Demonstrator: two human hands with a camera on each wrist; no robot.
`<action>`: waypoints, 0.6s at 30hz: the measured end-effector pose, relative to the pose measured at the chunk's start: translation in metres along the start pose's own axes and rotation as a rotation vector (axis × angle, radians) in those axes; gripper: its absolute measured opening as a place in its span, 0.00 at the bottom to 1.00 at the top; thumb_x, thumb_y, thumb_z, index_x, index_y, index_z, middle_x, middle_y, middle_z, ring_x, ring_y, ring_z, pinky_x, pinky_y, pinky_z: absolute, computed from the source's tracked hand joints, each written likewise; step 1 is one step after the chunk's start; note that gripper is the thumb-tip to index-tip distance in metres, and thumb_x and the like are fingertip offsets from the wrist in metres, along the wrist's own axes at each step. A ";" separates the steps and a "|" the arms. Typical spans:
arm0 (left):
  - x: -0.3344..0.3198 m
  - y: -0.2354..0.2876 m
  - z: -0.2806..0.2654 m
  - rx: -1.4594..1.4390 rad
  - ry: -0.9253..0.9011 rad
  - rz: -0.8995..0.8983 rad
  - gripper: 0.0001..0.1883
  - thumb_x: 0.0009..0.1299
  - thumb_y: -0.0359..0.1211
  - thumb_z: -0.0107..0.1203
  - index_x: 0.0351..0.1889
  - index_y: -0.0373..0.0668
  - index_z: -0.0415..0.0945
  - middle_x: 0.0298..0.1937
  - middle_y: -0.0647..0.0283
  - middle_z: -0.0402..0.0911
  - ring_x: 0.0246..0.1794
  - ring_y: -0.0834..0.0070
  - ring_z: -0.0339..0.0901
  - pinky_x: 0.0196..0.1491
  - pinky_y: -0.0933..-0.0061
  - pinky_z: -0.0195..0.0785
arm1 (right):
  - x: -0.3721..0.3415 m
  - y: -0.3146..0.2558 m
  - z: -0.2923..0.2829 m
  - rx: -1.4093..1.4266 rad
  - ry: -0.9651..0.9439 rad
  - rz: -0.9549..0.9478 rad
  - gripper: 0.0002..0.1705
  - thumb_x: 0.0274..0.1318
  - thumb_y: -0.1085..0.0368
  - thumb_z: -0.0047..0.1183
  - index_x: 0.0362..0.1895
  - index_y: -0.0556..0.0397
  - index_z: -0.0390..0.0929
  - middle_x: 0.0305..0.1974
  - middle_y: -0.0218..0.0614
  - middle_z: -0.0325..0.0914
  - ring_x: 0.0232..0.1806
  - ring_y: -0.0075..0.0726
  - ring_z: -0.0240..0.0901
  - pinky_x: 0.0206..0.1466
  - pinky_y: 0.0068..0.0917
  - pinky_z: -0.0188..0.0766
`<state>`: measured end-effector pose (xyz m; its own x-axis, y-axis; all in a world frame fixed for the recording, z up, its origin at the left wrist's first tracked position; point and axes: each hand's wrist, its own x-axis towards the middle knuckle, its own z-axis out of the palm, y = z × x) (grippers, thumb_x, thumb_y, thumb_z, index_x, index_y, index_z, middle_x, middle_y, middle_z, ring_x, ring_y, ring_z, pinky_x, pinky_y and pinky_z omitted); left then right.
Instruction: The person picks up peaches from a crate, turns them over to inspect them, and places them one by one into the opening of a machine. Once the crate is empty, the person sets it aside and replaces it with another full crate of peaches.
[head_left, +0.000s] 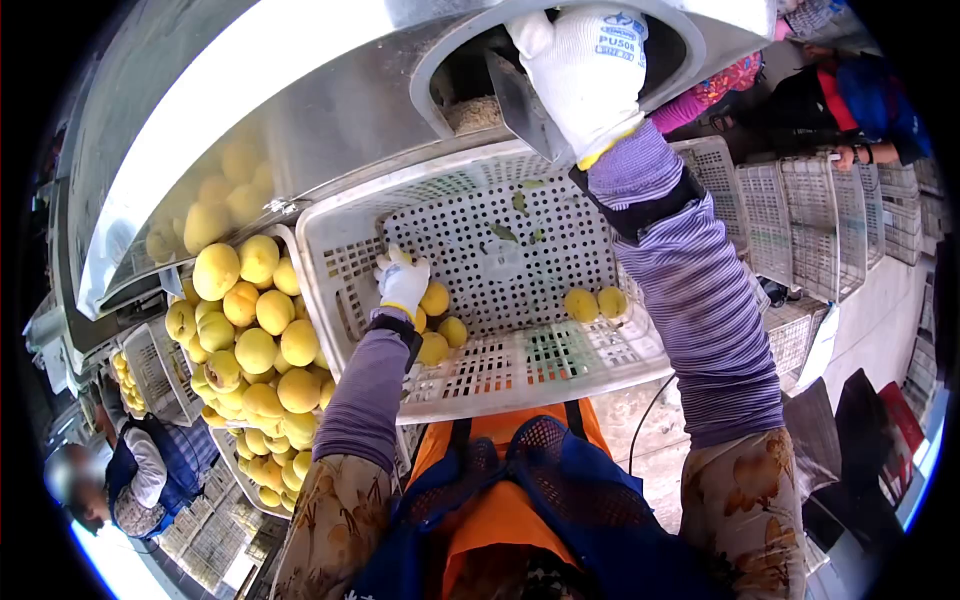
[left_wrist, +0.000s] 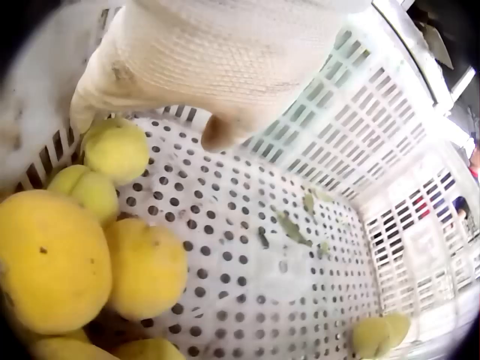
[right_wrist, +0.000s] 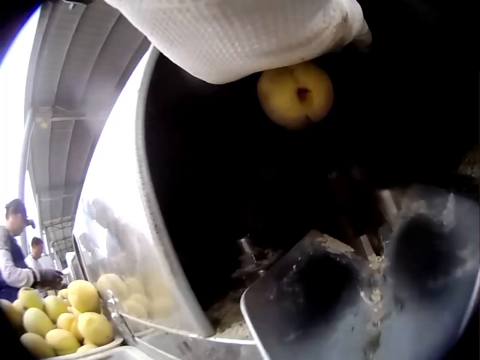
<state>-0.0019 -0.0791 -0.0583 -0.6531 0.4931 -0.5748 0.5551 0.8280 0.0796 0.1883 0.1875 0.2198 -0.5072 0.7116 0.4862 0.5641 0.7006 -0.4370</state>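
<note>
Holds one yellow peach (right_wrist: 296,97) under the right hand (head_left: 590,75), at the upper middle of the right wrist view, within the dark round opening (head_left: 468,75) of a metal machine (head_left: 335,110); bends the fingers over the top of the fruit, tips mostly hidden, so cannot tell the tightness of the grip. Points the peach's dark stem hollow toward the wrist camera; looks nearly round, so cannot tell a long axis. Reaches with the left hand (head_left: 403,280) into a white crate (head_left: 540,400), left of centre in the head view, fingers loosely bent and parted, with a gap between the two visible tips and nothing seen in their grasp, right beside the crated peaches (left_wrist: 52,259). Counts at least six of these along the left and lower left of the left wrist view, plus two more, touching each other, at its lower right. Counts about four green leaf scraps (head_left: 503,232) on the crate floor. Includes a large heap of peaches (head_left: 257,350) at the left of the head view, too many to count, stacked crates (head_left: 810,220) at the right, and two people (right_wrist: 13,247) at the left edge of the right wrist view.
</note>
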 end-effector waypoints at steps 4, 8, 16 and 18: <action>0.027 0.015 0.012 0.273 0.043 -0.097 0.35 0.63 0.48 0.58 0.66 0.40 0.67 0.61 0.45 0.71 0.61 0.51 0.71 0.64 0.53 0.65 | -0.122 -0.011 0.016 0.259 -0.152 0.120 0.10 0.56 0.62 0.63 0.36 0.52 0.78 0.29 0.39 0.80 0.32 0.44 0.78 0.40 0.38 0.73; -0.005 0.053 -0.006 0.284 -0.009 -0.147 0.30 0.61 0.46 0.66 0.60 0.48 0.72 0.61 0.53 0.68 0.62 0.54 0.71 0.58 0.54 0.72 | -0.302 0.058 0.104 -0.321 -1.342 0.266 0.23 0.60 0.48 0.55 0.50 0.52 0.78 0.41 0.44 0.83 0.45 0.47 0.82 0.44 0.41 0.76; 0.005 0.030 0.011 -0.619 -0.121 0.127 0.35 0.66 0.35 0.64 0.71 0.53 0.60 0.56 0.58 0.78 0.57 0.64 0.76 0.54 0.61 0.73 | -0.265 0.065 0.078 0.284 -1.098 0.584 0.36 0.53 0.60 0.63 0.65 0.56 0.64 0.55 0.51 0.77 0.56 0.56 0.76 0.60 0.41 0.72; -0.052 0.061 -0.040 -1.430 -0.498 0.030 0.35 0.69 0.38 0.63 0.72 0.55 0.58 0.60 0.60 0.74 0.62 0.61 0.72 0.57 0.48 0.73 | -0.230 0.042 0.055 0.554 -0.838 0.582 0.41 0.49 0.64 0.66 0.66 0.56 0.62 0.60 0.53 0.71 0.62 0.56 0.71 0.65 0.40 0.68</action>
<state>0.0452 -0.0440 0.0088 -0.2523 0.6188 -0.7439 -0.5791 0.5194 0.6284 0.2930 0.0563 0.0476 -0.6537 0.6009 -0.4600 0.5968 0.0355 -0.8016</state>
